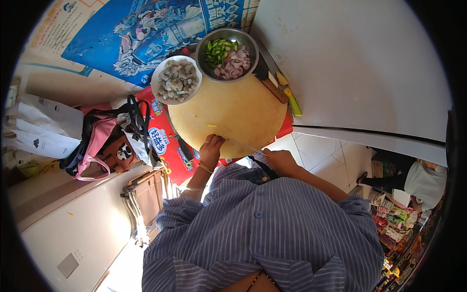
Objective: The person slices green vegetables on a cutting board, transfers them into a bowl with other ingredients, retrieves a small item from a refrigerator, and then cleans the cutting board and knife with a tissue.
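Observation:
My right hand point(279, 160) is closed on the handle of a thin-bladed knife point(246, 145), whose blade reaches left over the near edge of a round cutting board point(233, 106). My left hand point(212, 148), with a ring and bracelets, presses a small piece of food, too small to name, on the board near the blade tip. A small yellowish slice point(211, 125) lies just beyond it. At the board's far side stand a metal bowl point(198, 54) with cut green peppers point(220, 51) and sliced shallots or onions point(236, 64), and a white bowl point(154, 85) of peeled shrimp point(177, 80).
Right of the board lie a wooden-handled knife point(275, 91) and a green-and-yellow-handled tool point(293, 102). Another dark-bladed tool point(183, 148) is at its left edge. Bags point(100, 138) hang left, a white appliance-like panel point(357, 73) stands right, and another person point(425, 184) is far right.

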The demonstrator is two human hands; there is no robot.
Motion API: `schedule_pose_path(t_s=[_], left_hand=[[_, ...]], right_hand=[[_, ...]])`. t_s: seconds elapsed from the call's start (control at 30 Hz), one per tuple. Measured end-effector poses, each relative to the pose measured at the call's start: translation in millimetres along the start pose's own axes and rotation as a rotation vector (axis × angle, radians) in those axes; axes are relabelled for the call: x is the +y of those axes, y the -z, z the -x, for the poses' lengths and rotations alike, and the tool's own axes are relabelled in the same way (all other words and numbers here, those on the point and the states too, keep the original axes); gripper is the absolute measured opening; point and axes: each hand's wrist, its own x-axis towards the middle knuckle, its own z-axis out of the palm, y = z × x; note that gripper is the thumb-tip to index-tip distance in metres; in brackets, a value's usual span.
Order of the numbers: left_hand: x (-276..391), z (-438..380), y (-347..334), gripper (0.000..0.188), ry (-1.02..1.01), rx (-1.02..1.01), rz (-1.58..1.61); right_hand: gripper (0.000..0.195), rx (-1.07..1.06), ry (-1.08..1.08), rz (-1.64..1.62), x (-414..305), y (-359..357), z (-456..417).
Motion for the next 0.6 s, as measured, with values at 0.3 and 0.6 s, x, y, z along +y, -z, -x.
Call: schedule_pose_path(t_s=[0.3, 0.6], left_hand=[[4, 3, -3, 0.017, 0.06, 0.037, 0.003], [1, 9, -1, 0.015, 0.074, 0.018, 0.03]], right_hand=[[0.021, -0.04, 0.017, 0.03, -4, -13, -23], [0.021, -0.028, -0.037, 0.076, 8, -15, -12]])
